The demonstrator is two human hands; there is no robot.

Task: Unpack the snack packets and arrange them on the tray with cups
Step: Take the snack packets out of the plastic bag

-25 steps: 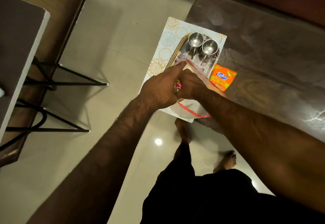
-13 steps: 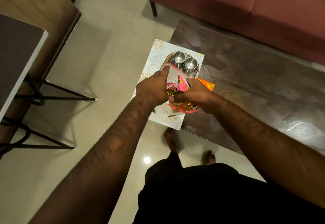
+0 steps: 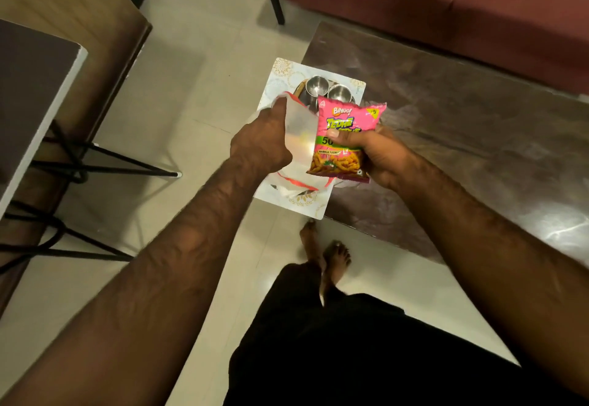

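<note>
My right hand [image 3: 379, 157] grips a pink snack packet [image 3: 345, 131] upright, thumb across its front, held above the near end of the tray. My left hand [image 3: 264, 144] holds the translucent white plastic bag [image 3: 299, 131] with red trim by its open edge. Behind them two steel cups [image 3: 328, 90] stand side by side on the far end of the tray [image 3: 299, 93]. The tray rests on a white patterned mat [image 3: 280, 70] at the left end of a dark table [image 3: 462, 125]. The bag and packet hide most of the tray.
A maroon sofa [image 3: 446, 0] runs behind the table. A dark-topped table with black metal legs [image 3: 79, 163] stands on the left, with tiled floor [image 3: 197, 64] between. My bare feet [image 3: 328, 255] are at the table's near edge.
My right hand has drawn the pink packet out of the bag and lifted it to the right. The orange packet seen on the table earlier is now out of sight. The camera view has pulled back.
</note>
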